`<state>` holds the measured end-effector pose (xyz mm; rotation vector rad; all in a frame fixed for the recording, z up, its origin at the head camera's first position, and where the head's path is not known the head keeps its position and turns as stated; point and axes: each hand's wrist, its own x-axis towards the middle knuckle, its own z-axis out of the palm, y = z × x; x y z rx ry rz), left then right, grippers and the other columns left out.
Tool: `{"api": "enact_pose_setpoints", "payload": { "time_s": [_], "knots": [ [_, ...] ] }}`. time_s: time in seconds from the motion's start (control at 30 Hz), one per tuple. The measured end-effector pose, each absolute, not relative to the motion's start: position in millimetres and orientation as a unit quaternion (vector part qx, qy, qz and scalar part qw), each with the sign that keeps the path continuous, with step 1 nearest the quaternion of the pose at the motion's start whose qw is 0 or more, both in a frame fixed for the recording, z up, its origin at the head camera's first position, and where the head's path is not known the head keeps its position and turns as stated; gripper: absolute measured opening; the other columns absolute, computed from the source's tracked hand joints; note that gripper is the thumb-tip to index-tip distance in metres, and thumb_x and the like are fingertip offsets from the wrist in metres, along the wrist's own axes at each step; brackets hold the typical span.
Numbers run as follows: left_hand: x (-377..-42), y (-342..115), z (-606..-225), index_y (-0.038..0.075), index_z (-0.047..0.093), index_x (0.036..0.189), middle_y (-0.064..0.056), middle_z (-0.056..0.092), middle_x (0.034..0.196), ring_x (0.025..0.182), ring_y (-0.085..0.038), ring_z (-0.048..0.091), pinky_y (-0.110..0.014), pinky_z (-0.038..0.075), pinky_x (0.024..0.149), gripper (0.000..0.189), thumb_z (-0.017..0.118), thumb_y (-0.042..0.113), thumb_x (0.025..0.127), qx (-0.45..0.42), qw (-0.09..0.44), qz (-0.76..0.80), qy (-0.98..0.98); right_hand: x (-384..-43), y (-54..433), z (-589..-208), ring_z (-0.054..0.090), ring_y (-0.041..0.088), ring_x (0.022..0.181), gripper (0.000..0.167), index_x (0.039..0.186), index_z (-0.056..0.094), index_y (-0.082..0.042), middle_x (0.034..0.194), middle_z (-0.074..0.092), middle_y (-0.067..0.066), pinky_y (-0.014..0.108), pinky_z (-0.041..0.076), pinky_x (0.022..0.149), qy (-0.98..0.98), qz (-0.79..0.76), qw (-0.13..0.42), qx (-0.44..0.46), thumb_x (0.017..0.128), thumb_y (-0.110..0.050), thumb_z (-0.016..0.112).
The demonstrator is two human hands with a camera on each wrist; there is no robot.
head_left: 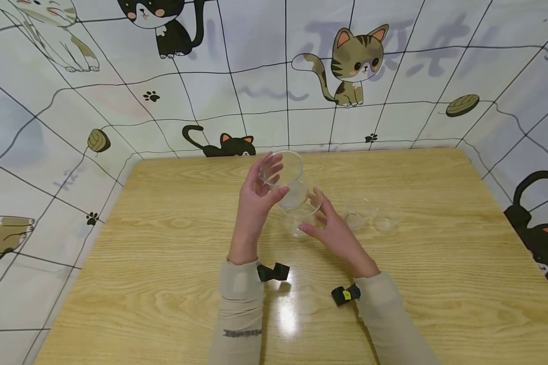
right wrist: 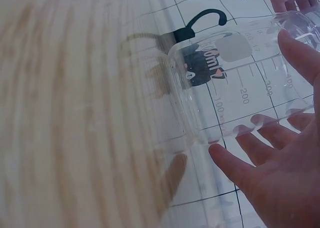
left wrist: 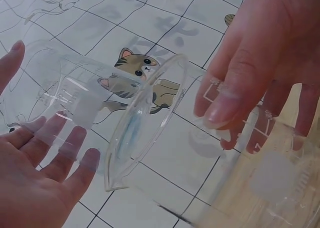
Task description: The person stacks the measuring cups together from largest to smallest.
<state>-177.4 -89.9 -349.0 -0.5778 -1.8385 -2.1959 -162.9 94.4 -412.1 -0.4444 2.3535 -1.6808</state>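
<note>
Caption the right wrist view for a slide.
The right hand holds a clear graduated beaker, a black cartoon cat partly visible through it.

The 2 held beakers (left wrist: 102, 102) look like clear, smooth, glossy glass, each with a matt white patch (right wrist: 235, 47). The tabletop (head_left: 164, 243) is wood-grained with a glossy sheen; the 2 sleeves (head_left: 239, 314) are matt, creased cloth; the wall covering (head_left: 265, 91) looks smooth.

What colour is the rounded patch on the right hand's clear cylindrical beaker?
The rounded patch is greyish-white, clearest in the right wrist view.
</note>
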Motion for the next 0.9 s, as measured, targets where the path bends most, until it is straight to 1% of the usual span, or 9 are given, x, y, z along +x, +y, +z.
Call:
{"api": "enact_pose_setpoints", "payload": {
  "time_s": [0.17,0.3,0.47,0.6,0.7,0.83,0.9],
  "knots": [
    [-177,-86,-349,0.001,0.034,0.133,-0.015,0.043,0.131,0.120,-0.034,0.039,-0.044,0.029,0.100,0.065,0.068,0.010,0.078,-0.198,0.098,-0.733,-0.643,-162,95,-413,0.033,0.038,0.123,0.086,0.144,0.005,-0.028,0.145,0.022,0.008,0.049,0.031,0.097,0.802,-0.570,0.113,-0.140,0.082,-0.029,0.065],
    [-177,-86,-351,0.001,0.035,0.133,-0.017,0.043,0.131,0.120,-0.036,0.038,-0.046,0.028,0.100,0.064,0.068,0.010,0.079,-0.199,0.093,-0.736,-0.640,-161,95,-413,0.033,0.039,0.122,0.086,0.144,0.005,-0.028,0.145,0.022,0.007,0.050,0.033,0.095,0.807,-0.564,0.117,-0.130,0.081,-0.032,0.065],
    [-178,-86,-355,0.001,0.035,0.132,-0.019,0.042,0.131,0.120,-0.037,0.037,-0.047,0.028,0.100,0.063,0.067,0.007,0.079,-0.200,0.086,-0.740,-0.636,-161,95,-413,0.033,0.041,0.122,0.085,0.143,0.007,-0.030,0.145,0.023,0.007,0.050,0.035,0.093,0.810,-0.561,0.119,-0.125,0.081,-0.033,0.065],
    [-179,-86,-357,0.000,0.034,0.132,-0.021,0.041,0.131,0.120,-0.035,0.038,-0.047,0.027,0.100,0.063,0.067,0.006,0.079,-0.198,0.084,-0.737,-0.641,-161,95,-412,0.033,0.040,0.122,0.085,0.144,0.006,-0.028,0.145,0.022,0.007,0.050,0.037,0.091,0.812,-0.558,0.118,-0.123,0.082,-0.033,0.064],
    [-184,-88,-366,0.006,0.037,0.133,-0.015,0.044,0.131,0.120,-0.030,0.040,-0.043,0.028,0.101,0.064,0.069,0.011,0.078,-0.194,0.082,-0.734,-0.646,-161,96,-412,0.033,0.040,0.122,0.085,0.144,0.007,-0.027,0.145,0.022,0.008,0.050,0.038,0.090,0.811,-0.560,0.118,-0.125,0.082,-0.033,0.064],
    [-187,-91,-374,0.010,0.038,0.133,-0.009,0.046,0.130,0.120,-0.026,0.041,-0.041,0.029,0.101,0.064,0.070,0.014,0.078,-0.188,0.077,-0.740,-0.641,-161,95,-413,0.033,0.041,0.122,0.084,0.144,0.008,-0.027,0.144,0.023,0.008,0.050,0.038,0.090,0.805,-0.566,0.119,-0.130,0.082,-0.032,0.065],
    [-184,-91,-370,0.006,0.037,0.133,-0.013,0.045,0.130,0.120,-0.029,0.041,-0.043,0.028,0.101,0.064,0.069,0.012,0.078,-0.186,0.073,-0.745,-0.636,-161,95,-414,0.033,0.041,0.122,0.084,0.144,0.008,-0.026,0.144,0.023,0.009,0.050,0.038,0.090,0.803,-0.569,0.118,-0.133,0.082,-0.031,0.065]
  ]
}}
